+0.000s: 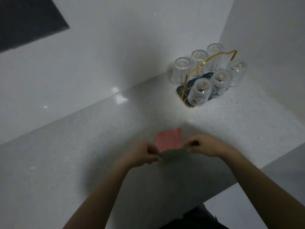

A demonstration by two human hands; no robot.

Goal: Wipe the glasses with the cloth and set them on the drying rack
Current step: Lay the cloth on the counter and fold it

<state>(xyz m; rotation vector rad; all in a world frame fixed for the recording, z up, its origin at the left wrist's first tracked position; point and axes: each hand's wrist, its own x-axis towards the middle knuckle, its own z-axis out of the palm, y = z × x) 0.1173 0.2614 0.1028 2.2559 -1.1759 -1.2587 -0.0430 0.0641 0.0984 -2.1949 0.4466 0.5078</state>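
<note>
A green cloth (171,154) is stretched between my two hands just above the white counter. My left hand (142,154) pinches its left edge and my right hand (206,145) pinches its right edge. A pink cloth (168,138) lies flat on the counter right behind the green one. At the back right stands the drying rack (212,63), a gold wire frame on a dark base. Several clear ribbed glasses (199,92) sit upside down on its pegs.
The speckled white counter (82,146) meets white walls (115,47) in a corner behind the rack. The counter's front edge runs diagonally at the lower right. A dark panel (24,22) is on the wall at the upper left.
</note>
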